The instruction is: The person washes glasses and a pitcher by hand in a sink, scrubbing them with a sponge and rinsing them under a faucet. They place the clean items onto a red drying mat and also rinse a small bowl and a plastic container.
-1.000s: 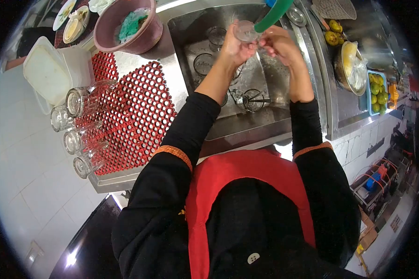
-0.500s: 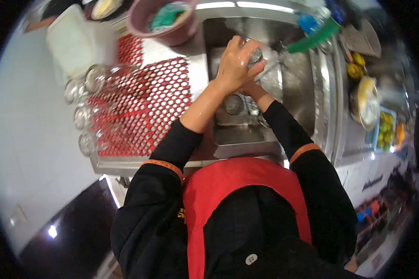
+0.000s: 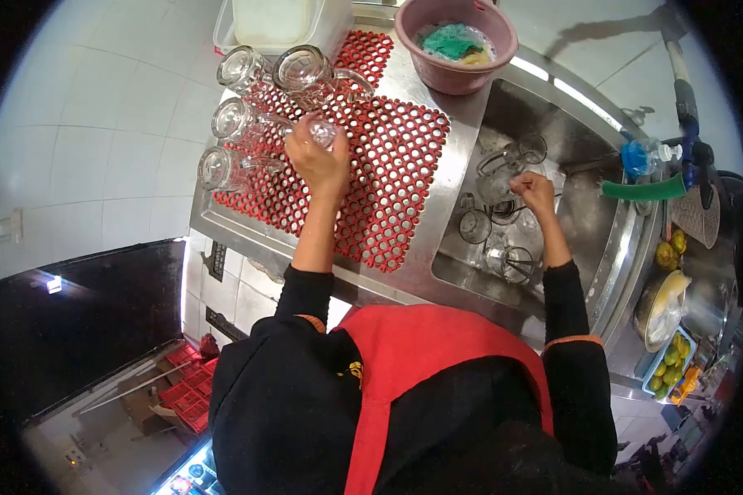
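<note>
My left hand (image 3: 318, 161) is closed around a clear glass (image 3: 322, 130) and holds it over the red perforated mat (image 3: 392, 177), right beside several upturned glass mugs (image 3: 248, 107) lying in a row on the mat. My right hand (image 3: 535, 190) reaches down into the steel sink (image 3: 582, 214) and touches one of several glass mugs (image 3: 491, 194) standing in the basin. Whether its fingers grip that mug is unclear.
A maroon basin (image 3: 454, 41) with a green scrubber sits behind the mat. A white plastic box (image 3: 276, 21) stands at the mat's far end. A green hose (image 3: 644, 190) hangs over the sink. Bowls and green-yellow fruit (image 3: 669, 351) fill the counter on the right.
My left hand carried the glass from above the sink leftward to the mat beside the row of mugs. My right hand dropped into the basin. The view swung left.
</note>
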`<action>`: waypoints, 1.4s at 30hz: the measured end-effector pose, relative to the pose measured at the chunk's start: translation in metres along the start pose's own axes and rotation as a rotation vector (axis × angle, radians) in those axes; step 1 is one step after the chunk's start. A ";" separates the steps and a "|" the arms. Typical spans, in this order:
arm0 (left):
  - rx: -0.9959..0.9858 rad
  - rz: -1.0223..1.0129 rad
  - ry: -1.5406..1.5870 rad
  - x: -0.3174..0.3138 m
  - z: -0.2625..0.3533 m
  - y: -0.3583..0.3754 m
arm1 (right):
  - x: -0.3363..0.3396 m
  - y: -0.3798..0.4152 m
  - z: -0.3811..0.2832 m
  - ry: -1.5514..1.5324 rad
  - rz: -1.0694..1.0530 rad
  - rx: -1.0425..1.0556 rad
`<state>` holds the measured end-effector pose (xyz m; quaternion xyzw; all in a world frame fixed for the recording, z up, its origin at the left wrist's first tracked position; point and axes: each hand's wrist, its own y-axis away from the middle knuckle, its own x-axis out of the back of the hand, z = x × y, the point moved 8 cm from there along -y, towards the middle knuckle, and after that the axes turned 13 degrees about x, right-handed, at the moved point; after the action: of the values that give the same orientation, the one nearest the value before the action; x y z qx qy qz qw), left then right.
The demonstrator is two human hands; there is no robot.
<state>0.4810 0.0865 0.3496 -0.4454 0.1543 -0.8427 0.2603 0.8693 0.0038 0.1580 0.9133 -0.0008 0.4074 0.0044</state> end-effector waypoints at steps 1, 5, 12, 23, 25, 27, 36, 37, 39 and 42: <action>0.018 0.058 -0.059 0.002 -0.004 -0.005 | 0.009 0.006 0.007 -0.243 0.037 -0.091; 0.045 0.086 -0.154 -0.009 -0.019 -0.011 | 0.043 0.041 0.018 -0.868 0.185 -0.272; -0.066 0.223 -0.298 0.025 0.036 0.010 | 0.029 0.078 0.026 -1.579 0.304 -0.346; 1.171 -1.785 0.624 -0.156 0.125 0.273 | 0.110 0.055 -0.083 0.411 0.159 0.014; 1.408 -1.733 0.696 -0.173 0.154 0.288 | 0.124 0.058 -0.085 0.441 0.295 -0.034; 1.511 -1.731 0.816 -0.192 0.181 0.292 | 0.132 0.059 -0.093 0.464 0.305 -0.129; 1.136 -1.883 1.422 -0.252 0.263 0.251 | 0.124 0.074 -0.133 0.815 0.301 0.058; 1.075 -1.830 1.444 -0.251 0.264 0.242 | 0.126 0.073 -0.140 0.687 0.311 0.126; 0.860 -1.733 1.471 -0.255 0.256 0.231 | 0.132 0.079 -0.150 0.584 0.308 0.256; 1.061 -1.752 1.292 -0.251 0.250 0.223 | 0.139 0.086 -0.136 0.442 0.345 0.291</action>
<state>0.8731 0.0418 0.2100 0.2661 -0.4628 -0.7586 -0.3735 0.8607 -0.0807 0.3524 0.7801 -0.0963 0.5866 -0.1954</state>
